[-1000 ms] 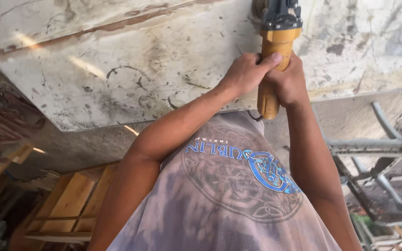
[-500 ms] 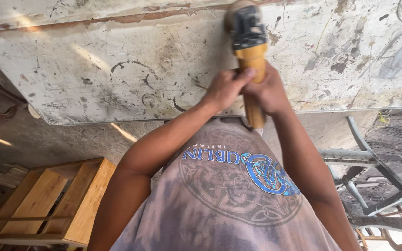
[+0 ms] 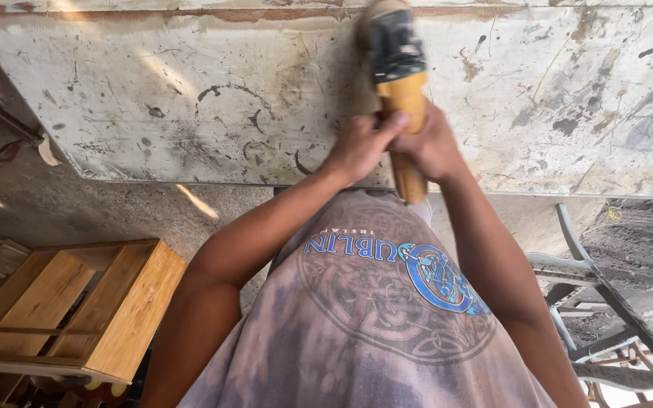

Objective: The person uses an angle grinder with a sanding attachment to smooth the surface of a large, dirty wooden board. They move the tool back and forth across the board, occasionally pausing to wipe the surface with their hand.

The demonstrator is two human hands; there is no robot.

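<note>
Both hands wrap the yellow handle of the power tool (image 3: 400, 91), left hand (image 3: 360, 147) and right hand (image 3: 432, 147) fingers curled tight around it, its long axis pointing straight away across the stained worktop (image 3: 190, 98).

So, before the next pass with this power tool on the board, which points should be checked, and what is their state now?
1. Both hands on tool: left hand and right hand grip the yellow handle: ok.
2. Tool head against the white board: cannot tell, blurred.
3. Gloves: bare hands: not ok.
4. Cord position: cannot tell.
5. Space at the sides: wooden shelf left, metal frame right, both apart: ok.
</note>
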